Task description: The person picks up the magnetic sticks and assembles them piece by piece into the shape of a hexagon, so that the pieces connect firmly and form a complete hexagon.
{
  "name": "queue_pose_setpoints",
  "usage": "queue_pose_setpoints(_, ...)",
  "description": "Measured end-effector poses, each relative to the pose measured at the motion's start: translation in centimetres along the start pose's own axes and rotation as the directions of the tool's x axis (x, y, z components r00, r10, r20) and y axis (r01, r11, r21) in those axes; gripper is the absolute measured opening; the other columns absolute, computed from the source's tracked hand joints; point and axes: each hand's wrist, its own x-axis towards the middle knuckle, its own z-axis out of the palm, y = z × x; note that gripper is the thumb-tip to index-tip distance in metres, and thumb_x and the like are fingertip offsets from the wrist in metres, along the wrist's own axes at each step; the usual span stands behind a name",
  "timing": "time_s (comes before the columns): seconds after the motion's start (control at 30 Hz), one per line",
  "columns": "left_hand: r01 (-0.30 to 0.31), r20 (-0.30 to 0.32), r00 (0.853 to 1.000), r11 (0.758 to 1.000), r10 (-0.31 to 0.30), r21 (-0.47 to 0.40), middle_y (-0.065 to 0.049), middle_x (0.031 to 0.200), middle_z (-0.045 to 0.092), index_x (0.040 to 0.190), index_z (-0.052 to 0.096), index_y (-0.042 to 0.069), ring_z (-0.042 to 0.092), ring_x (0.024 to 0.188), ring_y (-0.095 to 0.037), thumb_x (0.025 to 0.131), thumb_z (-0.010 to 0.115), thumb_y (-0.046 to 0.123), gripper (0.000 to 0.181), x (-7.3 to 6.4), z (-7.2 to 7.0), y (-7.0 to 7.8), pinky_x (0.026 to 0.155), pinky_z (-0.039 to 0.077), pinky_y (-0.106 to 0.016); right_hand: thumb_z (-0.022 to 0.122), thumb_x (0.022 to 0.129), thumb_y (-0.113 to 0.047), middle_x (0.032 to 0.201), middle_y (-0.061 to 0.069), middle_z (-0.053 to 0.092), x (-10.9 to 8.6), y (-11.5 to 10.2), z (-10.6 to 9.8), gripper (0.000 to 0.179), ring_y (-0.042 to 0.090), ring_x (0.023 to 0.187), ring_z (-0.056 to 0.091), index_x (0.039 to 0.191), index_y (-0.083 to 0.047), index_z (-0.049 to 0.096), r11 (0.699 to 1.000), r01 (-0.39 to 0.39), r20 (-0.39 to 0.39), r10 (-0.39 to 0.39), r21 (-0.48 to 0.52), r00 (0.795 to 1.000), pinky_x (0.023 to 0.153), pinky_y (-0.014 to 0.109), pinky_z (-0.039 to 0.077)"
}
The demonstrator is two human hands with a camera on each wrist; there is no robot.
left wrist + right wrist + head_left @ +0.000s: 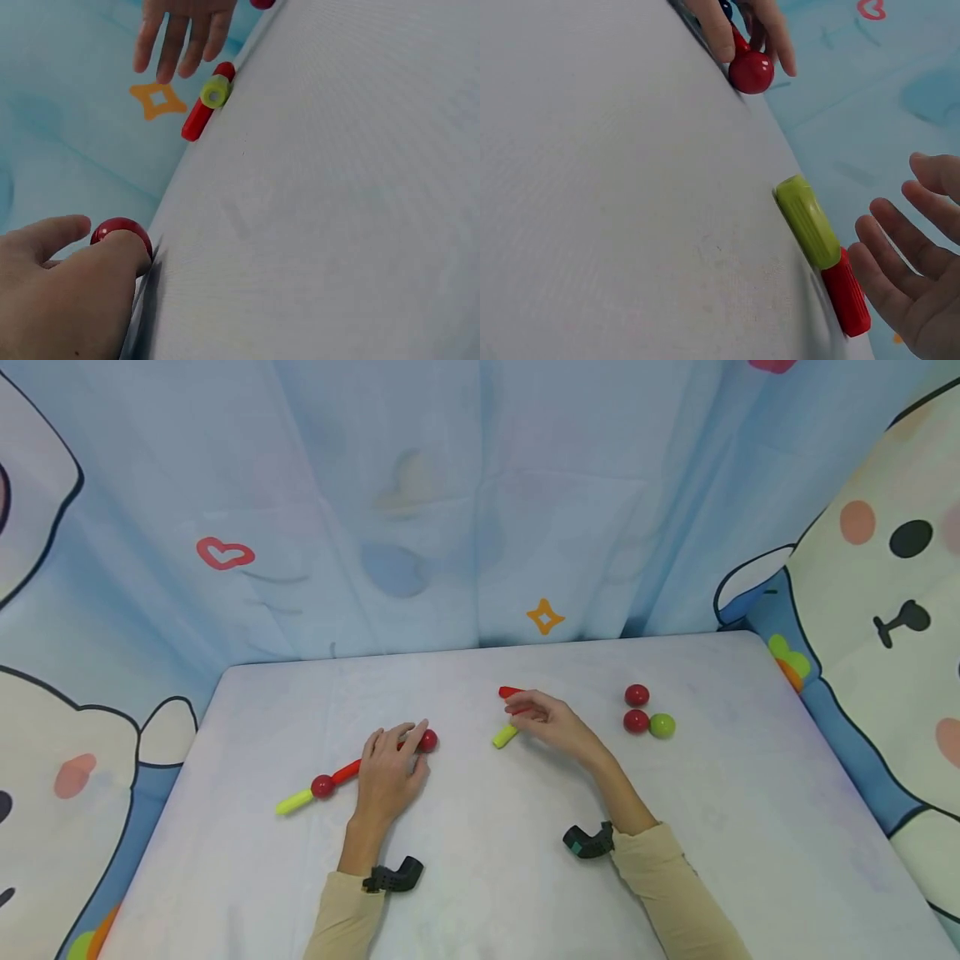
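Ball-and-rod chain (347, 772) under the left hand (386, 774), loose rods beyond the right

Slanting across the left part of the cloth-covered table (480, 868), the chain shows a lime rod (294, 802), a red ball, a red rod, a stretch hidden by the left hand, and a red end ball (427, 741). The left hand's thumb and index finger straddle the chain near that end ball; whether its fingers grip or merely rest, I cannot tell.

The right hand (553, 724) holds nothing, its fingers relaxed and spread beside the loose lime rod (808, 222) and the red rod (847, 294) behind it. A second red bit shows by the fingertips, perhaps a separate piece. Farther right lie two red balls (636, 721) and a lime ball (662, 726).

The parts look like light, stiff plastic, not fragile. The glossy balls would probably slip or roll under a careless fingertip, so cup them from opposite sides. The ridged rods should give better purchase: pinch across the middle, leaving the holed end clear. The chain may flex or part at its joints, so support it close to one.
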Motion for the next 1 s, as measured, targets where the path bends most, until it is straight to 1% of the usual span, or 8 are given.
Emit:
queue_pose_setpoints(0.1, -0.031, -0.015, 0.999, 0.999, 0.030, -0.009, -0.008, 0.122, 0.066, 0.129, 0.062, 0.017, 0.062, 0.111, -0.025, 0.084, 0.073, 0.025, 0.047, 0.0, 0.1, -0.1, 0.104, 0.046, -0.047, 0.063, 0.094, -0.017, 0.127, 0.014, 0.063, 0.0, -0.1, 0.6, 0.037, 0.028, 0.117, 0.059, 0.128, -0.004, 0.058, 0.994, 0.064, 0.051, -0.060, -0.088, 0.997, 0.100, 0.045, 0.050)
queue_pose_setpoints(0.23, -0.054, -0.008, 0.999, 0.998, 0.054, -0.031, -0.007, 0.121, 0.069, 0.125, 0.064, 0.013, 0.065, 0.109, -0.022, 0.084, 0.076, 0.029, 0.045, 0.0, 0.2, 0.0, 0.097, 0.052, -0.040, 0.064, 0.092, -0.010, 0.123, 0.011, 0.065, 0.0, 0.0, 1.3, 0.030, 0.025, 0.113, 0.059, 0.122, -0.007, 0.063, 0.965, 0.119, 0.083, -0.102, -0.235, 0.991, 0.097, 0.044, 0.052)
queue_pose_setpoints(0.4, -0.046, 0.017, 0.999, 0.995, 0.047, -0.085, -0.005, 0.118, 0.071, 0.124, 0.063, 0.011, 0.068, 0.106, -0.019, 0.088, 0.072, 0.027, 0.041, 0.0, 0.3, 0.1, 0.093, 0.055, -0.034, 0.062, 0.092, -0.006, 0.122, 0.010, 0.062, 0.1, 0.2, 2.1, 0.026, 0.025, 0.114, 0.058, 0.117, -0.007, 0.067, 0.933, 0.117, 0.077, -0.096, -0.342, 0.992, 0.097, 0.042, 0.053)
queue_pose_setpoints(0.47, -0.043, 0.021, 0.999, 0.995, 0.045, -0.086, -0.004, 0.117, 0.071, 0.124, 0.062, 0.012, 0.068, 0.105, -0.019, 0.088, 0.072, 0.026, 0.040, 0.0, 0.3, 0.1, 0.093, 0.055, -0.034, 0.062, 0.092, -0.005, 0.122, 0.010, 0.063, 0.0, 0.3, 2.4, 0.026, 0.026, 0.115, 0.058, 0.117, -0.007, 0.068, 0.919, 0.107, 0.072, -0.086, -0.379, 0.994, 0.098, 0.042, 0.052)
queue_pose_setpoints(0.57, -0.050, 0.021, 0.998, 0.996, 0.051, -0.072, -0.005, 0.118, 0.071, 0.126, 0.062, 0.012, 0.068, 0.106, -0.019, 0.087, 0.073, 0.027, 0.044, 0.0, 0.3, 0.1, 0.094, 0.055, -0.034, 0.063, 0.091, -0.005, 0.120, 0.008, 0.065, 0.0, 0.6, 2.8, 0.029, 0.023, 0.110, 0.059, 0.120, -0.008, 0.067, 0.908, 0.084, 0.068, -0.062, -0.411, 0.996, 0.096, 0.039, 0.053)
queue_pose_setpoints(0.7, -0.061, 0.019, 0.998, 0.997, 0.062, -0.046, -0.006, 0.118, 0.070, 0.128, 0.062, 0.011, 0.068, 0.105, -0.020, 0.085, 0.074, 0.028, 0.047, 0.0, 0.3, 0.1, 0.092, 0.056, -0.035, 0.067, 0.090, -0.007, 0.117, 0.005, 0.067, 0.0, 0.7, 3.1, 0.032, 0.019, 0.101, 0.058, 0.121, -0.010, 0.066, 0.911, 0.063, 0.068, -0.038, -0.408, 0.997, 0.091, 0.036, 0.054)
queue_pose_setpoints(0.87, -0.069, 0.015, 0.997, 0.996, 0.070, -0.048, -0.006, 0.116, 0.070, 0.125, 0.065, 0.013, 0.068, 0.102, -0.020, 0.085, 0.075, 0.027, 0.043, 0.0, 0.3, 0.1, 0.088, 0.057, -0.035, 0.067, 0.089, -0.007, 0.115, 0.005, 0.068, -0.1, 0.6, 3.2, 0.031, 0.018, 0.101, 0.059, 0.120, -0.009, 0.067, 0.907, 0.067, 0.066, -0.043, -0.416, 0.997, 0.092, 0.036, 0.053)
queue_pose_setpoints(1.0, -0.076, 0.016, 0.997, 0.996, 0.077, -0.047, -0.004, 0.116, 0.071, 0.123, 0.065, 0.014, 0.068, 0.102, -0.019, 0.086, 0.073, 0.026, 0.039, 0.0, 0.3, 0.1, 0.087, 0.056, -0.035, 0.067, 0.089, -0.006, 0.113, 0.006, 0.068, -0.1, 0.4, 3.2, 0.028, 0.020, 0.101, 0.059, 0.117, -0.008, 0.067, 0.912, 0.079, 0.063, -0.059, -0.401, 0.996, 0.092, 0.038, 0.053)
